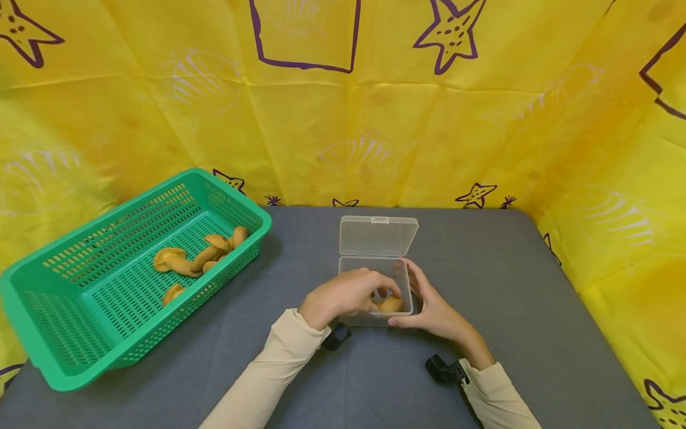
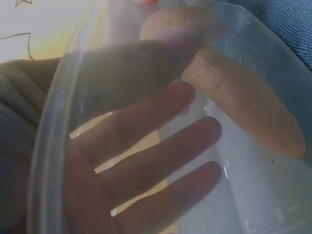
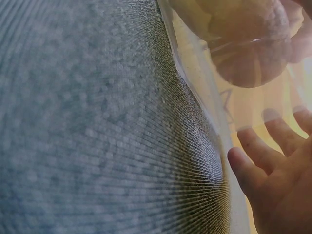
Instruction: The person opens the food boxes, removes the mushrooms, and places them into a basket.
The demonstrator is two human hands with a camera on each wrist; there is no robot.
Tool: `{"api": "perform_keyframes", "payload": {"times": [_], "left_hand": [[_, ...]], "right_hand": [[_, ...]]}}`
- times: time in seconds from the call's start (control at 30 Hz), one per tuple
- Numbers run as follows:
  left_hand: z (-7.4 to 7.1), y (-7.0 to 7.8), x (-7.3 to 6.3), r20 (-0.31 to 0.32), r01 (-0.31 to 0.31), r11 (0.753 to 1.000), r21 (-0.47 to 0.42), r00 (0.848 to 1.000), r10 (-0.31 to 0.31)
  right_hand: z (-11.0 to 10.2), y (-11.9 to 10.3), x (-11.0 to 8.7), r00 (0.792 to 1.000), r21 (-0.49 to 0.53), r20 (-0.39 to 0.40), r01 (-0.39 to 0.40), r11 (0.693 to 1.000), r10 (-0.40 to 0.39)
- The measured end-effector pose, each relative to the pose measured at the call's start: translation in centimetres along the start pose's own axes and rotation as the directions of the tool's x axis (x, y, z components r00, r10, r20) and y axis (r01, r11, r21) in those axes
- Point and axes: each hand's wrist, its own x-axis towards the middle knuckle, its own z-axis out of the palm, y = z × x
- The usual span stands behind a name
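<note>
A clear plastic box [image 1: 360,320] stands on the table with its hinged lid [image 1: 378,236] raised. My left hand [image 1: 351,292] reaches down into it, pinching a tan mushroom [image 1: 392,304] with curled fingers. Through the clear wall in the left wrist view, the mushroom's thick stem [image 2: 248,105] slants across, and the thumb lies over its cap. My right hand [image 1: 436,310] holds the box at its right side, thumb at the front corner and fingers towards the back. The right wrist view catches the mushroom [image 3: 251,58] through the plastic above the spread fingers.
A green perforated basket [image 1: 211,174] sits at the left, with several mushrooms [image 1: 206,256] at its right end. Dark grey cloth [image 1: 482,262] covers the table. Yellow patterned fabric [image 1: 300,131] hangs behind and at the right. Black wrist straps [image 1: 445,369] are worn over the beige sleeves.
</note>
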Motion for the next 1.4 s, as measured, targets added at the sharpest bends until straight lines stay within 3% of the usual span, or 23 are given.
{"api": "perform_keyframes", "payload": {"times": [0.4,0.77,1.4], "left_hand": [[0.5,-0.1,1.3,0.065,0.085,0.995,0.046,0.994,-0.088],[0.5,-0.1,1.6,0.07,0.074,0.996,0.053,0.995,-0.077],[1.2,-0.3,1.9,-0.031,0.064,0.984,0.166,0.998,-0.059]], "right_hand": [[0.0,0.3,0.1,1.0,0.004,0.004,0.005,1.0,-0.005],[-0.1,0.3,0.0,1.0,0.011,0.004,0.001,1.0,-0.001],[-0.1,0.3,-0.1,1.0,0.018,0.01,0.015,1.0,-0.015]]}}
